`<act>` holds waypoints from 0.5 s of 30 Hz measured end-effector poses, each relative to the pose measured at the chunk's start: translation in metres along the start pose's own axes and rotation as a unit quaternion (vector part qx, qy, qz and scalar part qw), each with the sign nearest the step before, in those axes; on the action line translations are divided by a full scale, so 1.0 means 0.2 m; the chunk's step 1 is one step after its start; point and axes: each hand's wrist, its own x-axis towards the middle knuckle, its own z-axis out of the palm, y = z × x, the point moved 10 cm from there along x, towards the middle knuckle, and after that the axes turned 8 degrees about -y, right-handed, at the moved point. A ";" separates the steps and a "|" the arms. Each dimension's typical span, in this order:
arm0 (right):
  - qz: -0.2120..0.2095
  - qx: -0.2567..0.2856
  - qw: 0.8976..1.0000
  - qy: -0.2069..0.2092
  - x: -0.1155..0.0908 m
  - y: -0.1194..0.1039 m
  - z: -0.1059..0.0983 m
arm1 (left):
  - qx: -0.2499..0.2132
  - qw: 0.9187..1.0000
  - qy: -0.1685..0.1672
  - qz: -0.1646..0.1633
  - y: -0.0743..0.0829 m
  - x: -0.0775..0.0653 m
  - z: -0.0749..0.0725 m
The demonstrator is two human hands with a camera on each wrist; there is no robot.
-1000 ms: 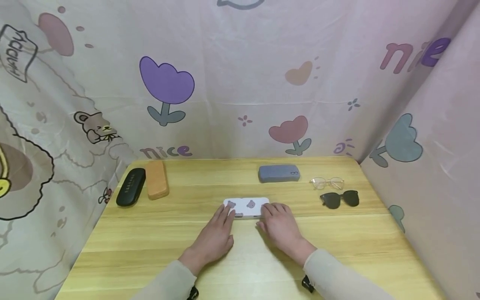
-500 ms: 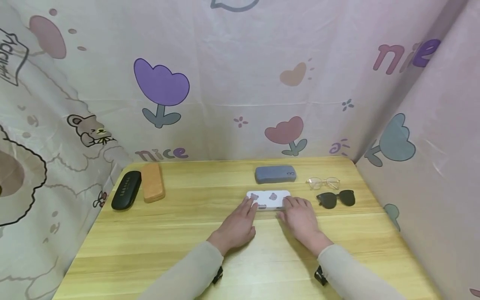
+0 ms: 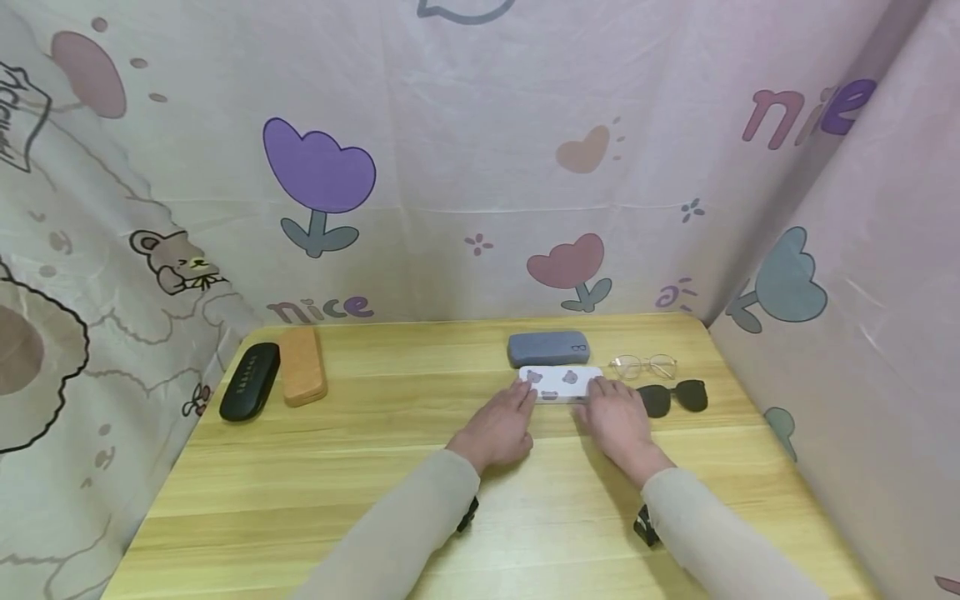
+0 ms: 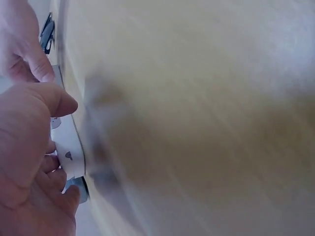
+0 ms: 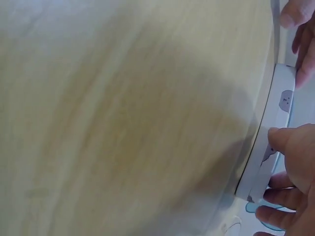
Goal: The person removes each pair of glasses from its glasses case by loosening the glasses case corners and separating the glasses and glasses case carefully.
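Observation:
A white glasses case (image 3: 555,380) with small brown bear heads lies closed on the table, just in front of a blue-grey glasses case (image 3: 548,349). My left hand (image 3: 498,425) has its straight fingers on the left end of the white case; in the left wrist view its thumb stands off from the case (image 4: 69,147). At the right end, my right hand (image 3: 618,419) holds the case with bent fingers, and in the right wrist view the thumb lies against its front side. Sunglasses (image 3: 675,398) sit right beside my right hand, partly hidden by it.
Clear-lensed glasses (image 3: 643,367) lie behind the sunglasses. At the far left of the wooden table (image 3: 360,517) are a black glasses case (image 3: 251,382) and an orange-tan case (image 3: 303,367), side by side. Printed curtains (image 3: 427,167) close off the back and both sides.
Both hands have slid the white case to the right and away from me, from the table's middle up to the blue-grey case. The other things stay put; the head view has shifted slightly.

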 end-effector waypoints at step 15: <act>-0.014 0.015 1.000 -0.001 0.03 -0.05 0.03 | 0.015 1.000 -0.012 -0.022 0.00 0.01 0.03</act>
